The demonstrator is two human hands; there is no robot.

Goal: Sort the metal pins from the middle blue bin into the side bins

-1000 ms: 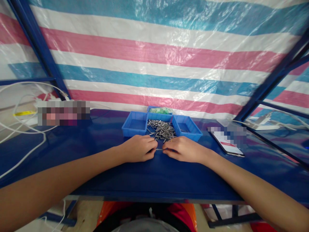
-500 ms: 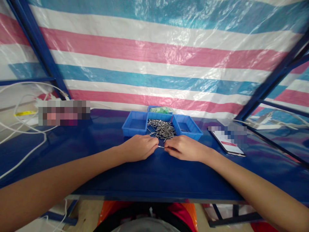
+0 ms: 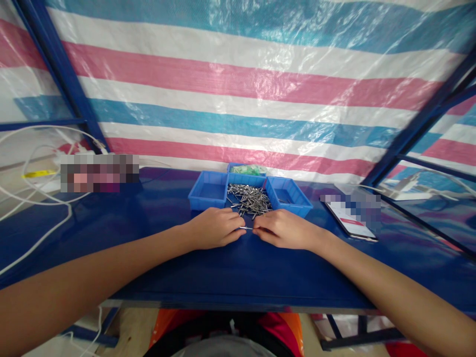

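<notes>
Pinching a thin metal pin (image 3: 248, 228) between my left grip (image 3: 238, 229) and right grip (image 3: 257, 227), I could drop it if my fingertips slip.

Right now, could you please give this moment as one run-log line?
left hand: holding thin metal pin | right hand: holding its other end | loose metal pins: heaped between two blue trays | phone: on table, right side

Head view: the only one, from the wearer's head, above the near side of the metal pile (image 3: 250, 199), facing forward and down
Surface (image 3: 238, 277): seen from above, at close range, around the metal pile
Striped sheet (image 3: 238, 84): faced beyond the metal pile, across the upper picture
Clothing (image 3: 226, 347): nearer the camera than the metal pile, at bottom centre
</notes>
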